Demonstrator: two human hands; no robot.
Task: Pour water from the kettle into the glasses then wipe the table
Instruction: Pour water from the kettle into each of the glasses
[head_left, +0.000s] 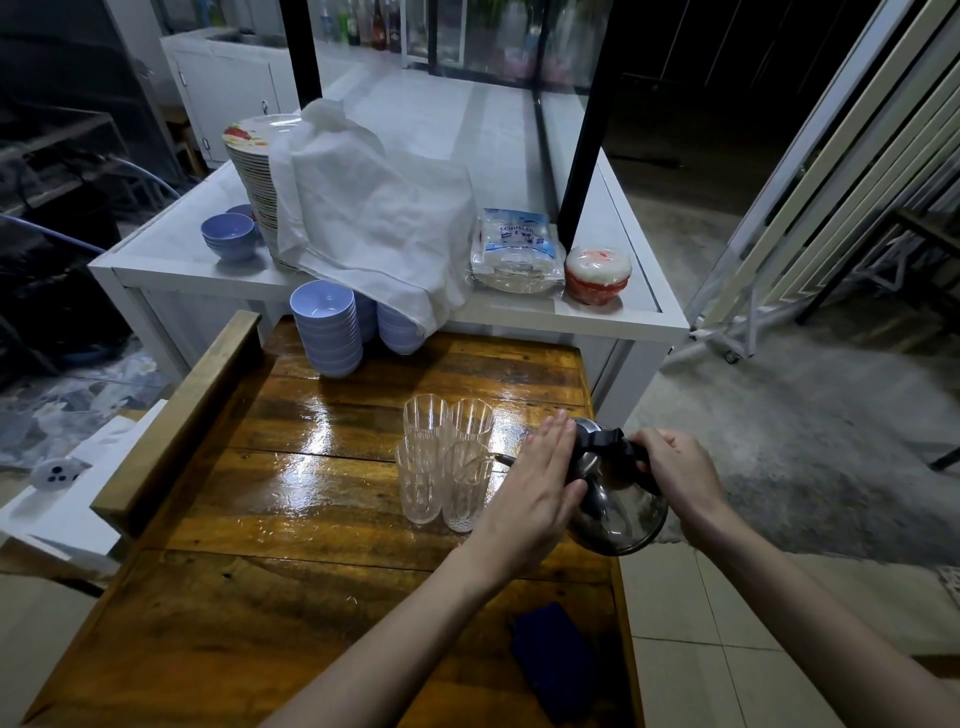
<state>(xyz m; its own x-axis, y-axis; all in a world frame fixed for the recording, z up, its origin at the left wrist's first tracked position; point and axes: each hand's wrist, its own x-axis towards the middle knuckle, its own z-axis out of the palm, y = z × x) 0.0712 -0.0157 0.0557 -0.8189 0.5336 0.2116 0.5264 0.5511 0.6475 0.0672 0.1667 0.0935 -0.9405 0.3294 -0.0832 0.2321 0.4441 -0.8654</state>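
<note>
Wooden table (291, 519): four glasses (447, 462), one kettle (615, 499).

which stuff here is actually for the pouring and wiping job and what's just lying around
In use: kettle, four glasses, dark blue cloth, wooden table.
Lying about: blue bowl stacks, plate stack, white cloth, packaged goods.

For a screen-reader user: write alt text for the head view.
Two hands tilt a steel kettle over four clear glasses on a wet wooden table: right hand on the handle, left hand flat against its side.
</note>
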